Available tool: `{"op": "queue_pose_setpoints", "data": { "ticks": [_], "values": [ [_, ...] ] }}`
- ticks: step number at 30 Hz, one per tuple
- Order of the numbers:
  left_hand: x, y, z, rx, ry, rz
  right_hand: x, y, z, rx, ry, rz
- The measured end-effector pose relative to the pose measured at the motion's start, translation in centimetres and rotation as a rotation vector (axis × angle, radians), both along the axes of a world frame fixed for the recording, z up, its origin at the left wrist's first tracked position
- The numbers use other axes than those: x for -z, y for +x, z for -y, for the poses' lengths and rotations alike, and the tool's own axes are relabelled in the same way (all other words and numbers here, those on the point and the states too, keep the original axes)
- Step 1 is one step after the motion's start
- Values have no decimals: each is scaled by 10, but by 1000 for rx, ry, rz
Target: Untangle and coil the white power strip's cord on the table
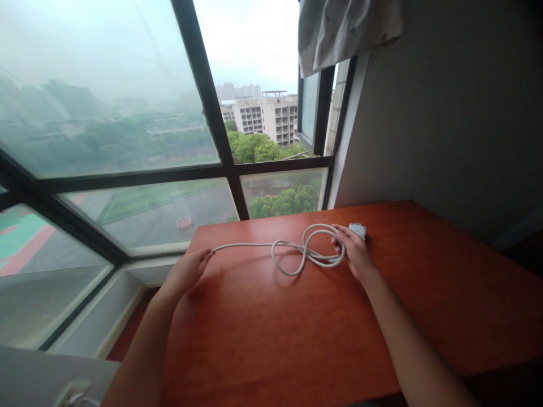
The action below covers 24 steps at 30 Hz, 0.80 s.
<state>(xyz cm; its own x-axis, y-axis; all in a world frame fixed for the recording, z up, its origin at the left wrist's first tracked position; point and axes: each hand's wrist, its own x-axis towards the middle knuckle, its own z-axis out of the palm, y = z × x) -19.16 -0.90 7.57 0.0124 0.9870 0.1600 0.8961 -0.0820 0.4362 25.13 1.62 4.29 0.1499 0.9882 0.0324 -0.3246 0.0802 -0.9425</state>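
Observation:
A white cable (297, 254) lies looped on the red-brown wooden table (297, 328), with a small white plug block (357, 229) at its right end. My left hand (189, 270) rests at the table's left edge, fingers closed on the cable's left end. On the right, my right hand (355, 251) lies on the looped part, its fingers curled over the strands just beside the plug block.
A large window with dark frames (220, 141) rises behind and left of the table, with a sill (144, 265) below it. A grey wall (445, 113) stands to the right. A curtain (343, 28) hangs at the top.

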Motion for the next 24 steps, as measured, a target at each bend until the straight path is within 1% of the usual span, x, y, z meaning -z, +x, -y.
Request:
{"op": "queue_pose_setpoints", "data": {
  "ticks": [4,6,7,9,11,12,13,14,15,16,18,20,21,24],
  "values": [
    [-9,8,0,-43,-14,311,0,-2,1,-27,24,130],
    [-14,14,1,-59,-25,423,1,5,-2,-37,53,260],
    [-16,16,1,-63,-25,457,3,10,-4,-20,72,346],
    [-21,22,2,-70,-27,513,7,24,-8,99,96,561],
    [-23,28,2,-91,-43,605,14,42,-12,327,62,835],
    [-23,31,2,-102,-58,672,17,50,-13,439,15,992],
    [-24,35,2,-108,-74,755,21,58,-14,518,-50,1132],
    [-24,39,2,-108,-94,852,24,65,-14,559,-132,1242],
    [-25,44,3,-99,-119,959,27,70,-14,559,-212,1322],
    [-26,49,3,-81,-152,1075,30,73,-14,528,-282,1369],
    [-29,60,5,-30,-248,1314,34,76,-15,425,-367,1395],
    [-34,74,7,10,-356,1535,37,73,-17,352,-387,1397],
    [-37,81,9,13,-395,1631,38,71,-18,341,-391,1404],
    [-43,106,12,-7,-450,1866,39,65,-20,321,-410,1424]
  ]
}}
